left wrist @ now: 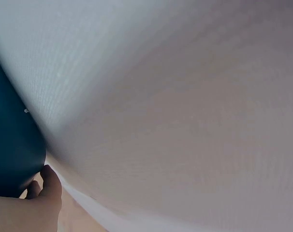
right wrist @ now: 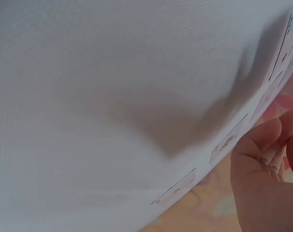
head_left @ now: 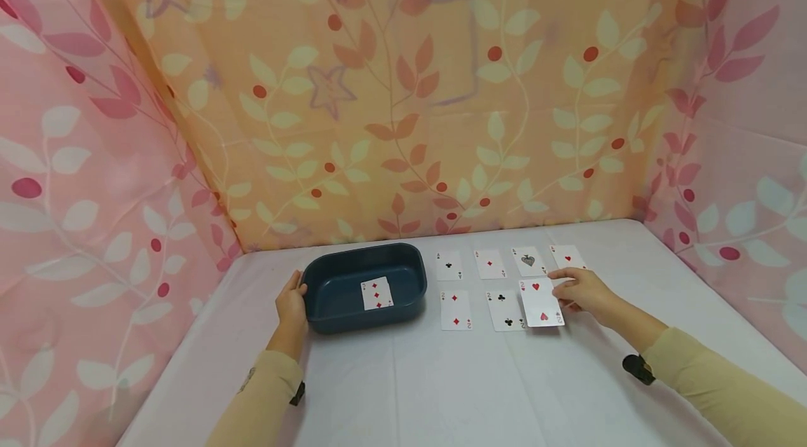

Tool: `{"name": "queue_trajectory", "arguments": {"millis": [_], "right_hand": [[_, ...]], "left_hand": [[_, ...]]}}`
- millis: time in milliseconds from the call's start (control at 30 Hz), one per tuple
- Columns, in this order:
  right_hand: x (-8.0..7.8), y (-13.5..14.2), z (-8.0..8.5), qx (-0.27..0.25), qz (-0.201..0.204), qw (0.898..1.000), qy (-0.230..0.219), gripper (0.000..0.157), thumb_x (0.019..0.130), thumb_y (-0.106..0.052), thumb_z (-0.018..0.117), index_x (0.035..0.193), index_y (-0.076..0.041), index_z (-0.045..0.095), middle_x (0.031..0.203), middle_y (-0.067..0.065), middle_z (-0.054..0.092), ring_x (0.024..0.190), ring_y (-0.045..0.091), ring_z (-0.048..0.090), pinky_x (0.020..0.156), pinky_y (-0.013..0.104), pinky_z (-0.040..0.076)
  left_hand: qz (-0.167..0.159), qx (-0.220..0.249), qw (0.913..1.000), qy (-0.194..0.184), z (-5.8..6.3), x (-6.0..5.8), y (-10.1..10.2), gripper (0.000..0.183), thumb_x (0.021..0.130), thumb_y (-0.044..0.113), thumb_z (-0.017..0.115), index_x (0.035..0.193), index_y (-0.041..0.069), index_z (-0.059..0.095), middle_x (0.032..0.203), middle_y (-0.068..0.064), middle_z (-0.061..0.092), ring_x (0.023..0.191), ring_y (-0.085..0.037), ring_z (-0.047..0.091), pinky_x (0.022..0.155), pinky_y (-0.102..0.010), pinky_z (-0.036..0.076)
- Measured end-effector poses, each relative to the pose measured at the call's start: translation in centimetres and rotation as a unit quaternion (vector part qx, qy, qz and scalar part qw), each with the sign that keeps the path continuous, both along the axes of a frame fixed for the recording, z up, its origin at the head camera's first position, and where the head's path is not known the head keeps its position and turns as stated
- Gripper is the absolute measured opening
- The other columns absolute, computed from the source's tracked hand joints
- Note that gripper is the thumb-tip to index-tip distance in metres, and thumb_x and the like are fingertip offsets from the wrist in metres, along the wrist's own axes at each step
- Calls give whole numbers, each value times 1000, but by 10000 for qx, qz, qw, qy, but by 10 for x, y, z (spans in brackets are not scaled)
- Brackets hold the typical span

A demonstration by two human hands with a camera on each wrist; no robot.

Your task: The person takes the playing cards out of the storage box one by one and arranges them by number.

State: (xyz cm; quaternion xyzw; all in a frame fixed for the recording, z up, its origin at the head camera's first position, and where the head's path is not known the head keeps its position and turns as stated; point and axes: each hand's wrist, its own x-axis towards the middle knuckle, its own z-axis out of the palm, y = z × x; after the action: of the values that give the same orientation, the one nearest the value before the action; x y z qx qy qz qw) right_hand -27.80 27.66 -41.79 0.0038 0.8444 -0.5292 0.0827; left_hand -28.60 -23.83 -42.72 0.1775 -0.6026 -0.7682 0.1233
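My right hand (head_left: 585, 293) pinches the two of hearts (head_left: 542, 303) by its right side; the card overlaps the edge of the two of clubs (head_left: 505, 310). Left of that lies the two of diamonds (head_left: 455, 310). Behind them runs a row of aces: clubs (head_left: 449, 265), diamonds (head_left: 490, 264), spades (head_left: 528, 260) and hearts (head_left: 567, 256). At the left end of a dark blue plastic tub (head_left: 362, 322), my left hand (head_left: 292, 303) grips the rim, thumb on top. Inside the tub a three of diamonds (head_left: 377, 293) lies face up.
A white cloth (head_left: 403, 391) covers the table under the tub and cards. Floral curtains stand close around it: an orange one (head_left: 391, 83) along the back edge, a pink one at the left (head_left: 94, 223) and another pink curtain at the right (head_left: 744, 153).
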Motion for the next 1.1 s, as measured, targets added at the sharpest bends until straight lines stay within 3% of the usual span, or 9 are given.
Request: {"name": "queue_trajectory", "arguments": {"millis": [267, 700, 900, 1100], "right_hand": [[-2, 12, -5, 233, -159, 9995, -151, 44, 92, -1, 58, 131, 16, 43, 72, 0, 58, 65, 15, 56, 58, 28, 48], [-6, 23, -8, 510, -227, 9982, -224, 46, 91, -1, 57, 130, 19, 41, 73, 1, 59, 62, 12, 58, 56, 27, 50], [-4, 16, -3, 644, -257, 9975, -117, 45, 89, 2, 58, 126, 21, 42, 72, 3, 60, 59, 13, 58, 55, 27, 49], [-4, -7, 2, 316, -179, 9993, 66, 45, 91, -3, 59, 128, 18, 44, 79, 6, 66, 64, 13, 62, 58, 28, 49]], "left_hand": [[-1, 17, 10000, 35, 1, 2, 0, 53, 102, -3, 29, 153, 5, 17, 158, -8, 17, 145, -18, 14, 116, -26, 11], [103, 101, 9998, 105, -1, 0, 0, 52, 101, -4, 32, 152, 3, 21, 157, -11, 20, 144, -19, 16, 116, -25, 12], [103, 116, 9998, 143, -2, -1, 0, 53, 100, -5, 32, 151, 2, 22, 156, -12, 21, 145, -20, 16, 116, -25, 11], [122, 88, 9998, 148, -2, 0, 0, 53, 100, -5, 32, 151, 2, 23, 156, -13, 22, 145, -20, 15, 116, -26, 11]]}}
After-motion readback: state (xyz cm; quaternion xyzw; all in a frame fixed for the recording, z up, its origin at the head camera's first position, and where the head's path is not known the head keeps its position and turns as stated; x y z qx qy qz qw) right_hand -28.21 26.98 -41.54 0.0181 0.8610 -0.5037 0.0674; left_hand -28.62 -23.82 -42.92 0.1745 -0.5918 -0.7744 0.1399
